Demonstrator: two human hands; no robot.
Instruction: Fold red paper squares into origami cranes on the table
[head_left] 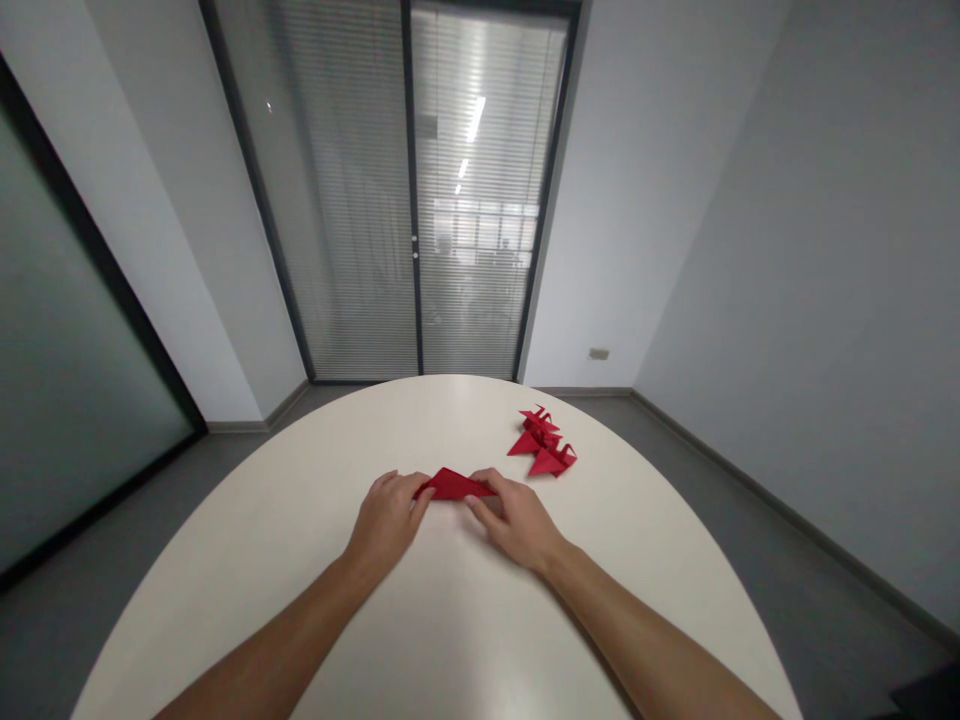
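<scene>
A folded sheet of red paper point(452, 485) is stretched between my hands, low over the middle of the table, its top edge rising to a blunt peak. My left hand point(390, 508) pinches its left end between thumb and fingers. At the right end, my right hand point(517, 515) grips the paper the same way, thumb in front and fingers behind. Both end tips are partly covered by my fingers. Beyond my right hand lie several folded red paper cranes point(541, 440), bunched together so that their wings overlap.
The round white table point(360, 640) spreads out beneath my arms. Past its far edge stands a glass door point(480, 200) with blinds, beside a white wall point(645, 180) with a socket point(598, 354). A frosted glass panel point(67, 350) is at the left.
</scene>
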